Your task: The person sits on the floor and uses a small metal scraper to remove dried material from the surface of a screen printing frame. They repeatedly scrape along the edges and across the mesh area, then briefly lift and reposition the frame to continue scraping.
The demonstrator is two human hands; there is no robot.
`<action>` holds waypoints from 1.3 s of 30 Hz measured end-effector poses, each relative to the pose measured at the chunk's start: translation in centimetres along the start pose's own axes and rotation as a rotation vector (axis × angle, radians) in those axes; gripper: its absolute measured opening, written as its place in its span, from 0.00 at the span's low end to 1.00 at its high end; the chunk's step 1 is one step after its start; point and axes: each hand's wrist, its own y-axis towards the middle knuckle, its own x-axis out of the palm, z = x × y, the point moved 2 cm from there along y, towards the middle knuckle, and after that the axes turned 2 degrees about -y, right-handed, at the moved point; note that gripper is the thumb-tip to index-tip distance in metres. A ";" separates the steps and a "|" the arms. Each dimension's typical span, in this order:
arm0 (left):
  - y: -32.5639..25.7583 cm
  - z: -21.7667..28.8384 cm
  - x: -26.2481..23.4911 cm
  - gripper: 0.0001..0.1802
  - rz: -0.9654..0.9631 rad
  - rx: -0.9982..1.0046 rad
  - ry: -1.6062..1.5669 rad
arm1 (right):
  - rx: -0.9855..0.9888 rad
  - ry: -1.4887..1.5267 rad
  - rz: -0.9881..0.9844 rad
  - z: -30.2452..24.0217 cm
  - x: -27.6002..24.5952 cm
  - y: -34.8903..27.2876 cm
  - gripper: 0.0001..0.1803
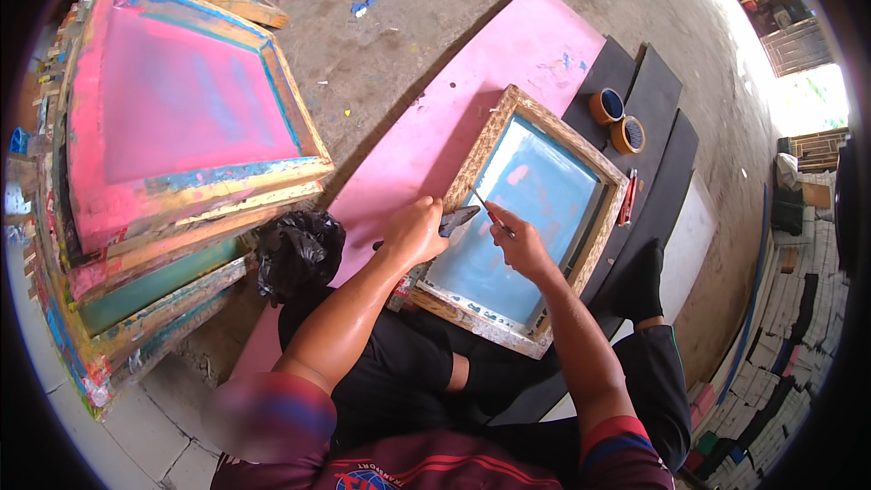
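Note:
A wooden screen-printing frame (612, 172) with pale blue mesh (508, 254) lies tilted in front of me. My left hand (415, 234) is closed around a dark grey tapered tool (461, 220) at the frame's left side; its exact kind is unclear. In my right hand (522, 245), over the mesh, is a slim red-handled screwdriver (495, 215). Its thin shaft points up and left toward the frame's left inner edge, though I cannot tell whether the tip touches the wood.
Pink (535, 36) and black boards (649, 91) lie under the frame. Right of it are two small orange tubs (626, 134) and red pens (628, 200). Stacked paint-stained screens (190, 100) and a black plastic bag (299, 249) stand left. My foot (640, 281) rests near the frame.

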 end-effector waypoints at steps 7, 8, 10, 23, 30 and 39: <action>-0.1 0.1 -0.1 0.36 0.009 0.009 0.017 | -0.215 -0.258 0.157 -0.3 0.7 0.1 0.24; -0.1 0.1 -0.2 0.36 0.006 0.003 0.007 | -0.213 -0.258 0.158 -0.4 0.7 0.1 0.24; -0.1 0.1 -0.2 0.36 -0.006 -0.009 -0.016 | -0.201 -0.308 0.148 -1.1 0.7 0.1 0.23; 0.1 0.0 0.0 0.32 0.007 -0.004 -0.026 | -0.031 -0.180 -0.089 -3.2 -2.6 3.5 0.21; 0.0 0.1 0.4 0.34 0.017 -0.038 -0.014 | -0.194 -0.386 0.187 -2.4 -0.6 -0.6 0.19; -0.3 0.4 0.2 0.40 -0.007 -0.045 -0.022 | -0.191 -0.536 0.263 -2.8 0.5 -0.5 0.20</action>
